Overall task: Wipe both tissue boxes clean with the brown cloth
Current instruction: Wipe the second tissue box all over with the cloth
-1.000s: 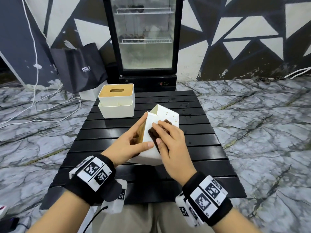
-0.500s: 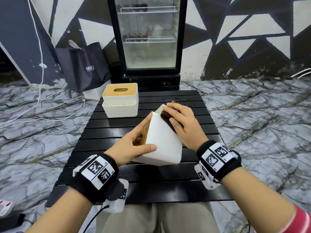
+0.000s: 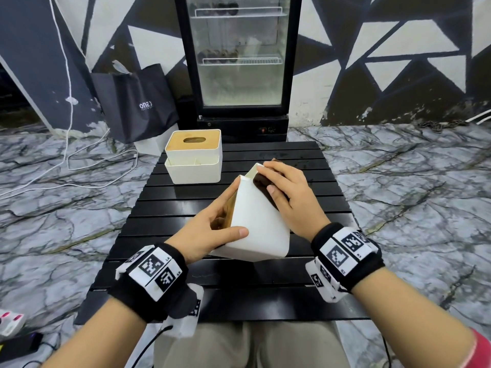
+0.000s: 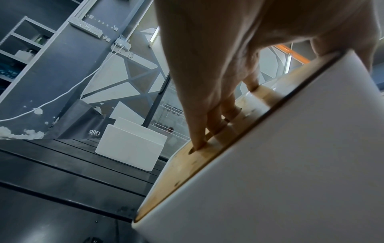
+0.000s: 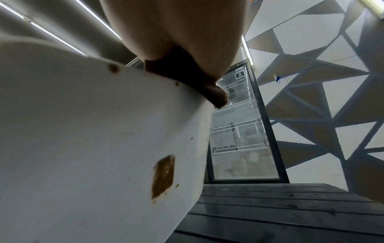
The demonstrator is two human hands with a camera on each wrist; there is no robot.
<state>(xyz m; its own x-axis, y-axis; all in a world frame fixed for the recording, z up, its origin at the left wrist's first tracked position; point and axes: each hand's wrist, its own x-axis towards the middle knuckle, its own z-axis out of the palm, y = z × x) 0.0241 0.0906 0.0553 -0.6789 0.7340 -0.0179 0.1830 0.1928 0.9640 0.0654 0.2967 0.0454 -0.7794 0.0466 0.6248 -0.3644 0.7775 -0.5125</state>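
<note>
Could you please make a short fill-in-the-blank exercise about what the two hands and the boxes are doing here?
1. The right hand presses a ____ cloth against the tilted box.
2. The left hand has fingers in the slot of the box's ____ lid.
3. The second box stands on the ____ table.

Answers: brown; wooden; black

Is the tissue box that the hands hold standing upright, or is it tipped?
Tipped. The held tissue box leans on one lower edge on the table, its wooden lid facing the left hand sideways.
</note>
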